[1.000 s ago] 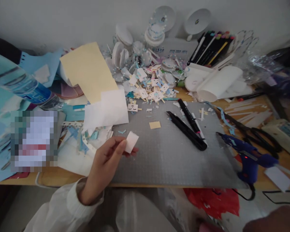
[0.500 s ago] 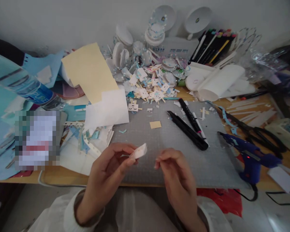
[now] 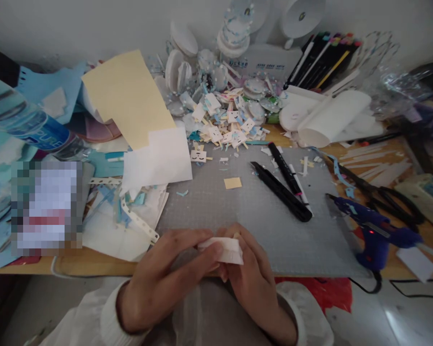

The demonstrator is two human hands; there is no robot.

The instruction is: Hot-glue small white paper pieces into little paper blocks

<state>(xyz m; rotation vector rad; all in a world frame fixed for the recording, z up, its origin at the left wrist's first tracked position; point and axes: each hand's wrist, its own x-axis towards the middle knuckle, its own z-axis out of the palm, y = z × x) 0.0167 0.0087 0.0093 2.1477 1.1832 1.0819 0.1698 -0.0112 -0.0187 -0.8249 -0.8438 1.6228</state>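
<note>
My left hand and my right hand meet at the near edge of the grey cutting mat. Both pinch one small white paper piece between thumbs and fingers, held flat just above the mat's front edge. The fingers of both hands are curled round the piece. White sleeves cover both wrists.
On the mat lie a black knife, a black marker and a small yellow square. A blue glue gun and black scissors sit at the right. Paper scraps, sheets and a water bottle crowd the back and left.
My right hand came up from below and joined the left on the white paper piece. Both hands drew back toward the mat's near edge.
</note>
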